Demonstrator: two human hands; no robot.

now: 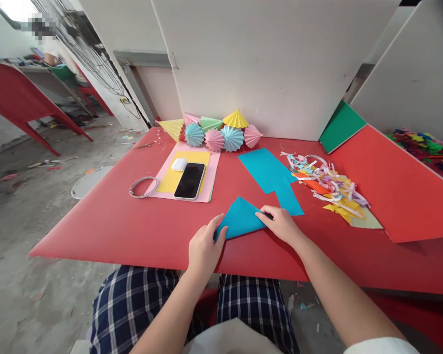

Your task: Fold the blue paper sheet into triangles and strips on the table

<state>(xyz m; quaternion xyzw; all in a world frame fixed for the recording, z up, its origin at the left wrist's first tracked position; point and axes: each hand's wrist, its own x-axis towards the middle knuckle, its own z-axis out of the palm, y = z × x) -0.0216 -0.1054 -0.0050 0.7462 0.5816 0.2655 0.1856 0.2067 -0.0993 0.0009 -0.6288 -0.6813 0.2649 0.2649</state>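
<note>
A folded sheet of blue paper (242,220), roughly triangular with its peak pointing away from me, lies at the front of the red table. My left hand (205,246) grips its left corner between thumb and fingers. On the opposite corner, my right hand (279,224) pinches the paper, thumb on top. Just beyond are flat blue paper pieces (268,167), one of them partly overlapping another. Behind the phone stand several pleated paper cones (232,138) in yellow, pink, green and blue.
A phone (190,181) and a white earbud case (179,164) rest on yellow and pink sheets (210,189). Left of them is a roll of tape (143,187). Paper scraps (328,184) are heaped at right, beside a red board (398,187). A person (61,56) sits far left.
</note>
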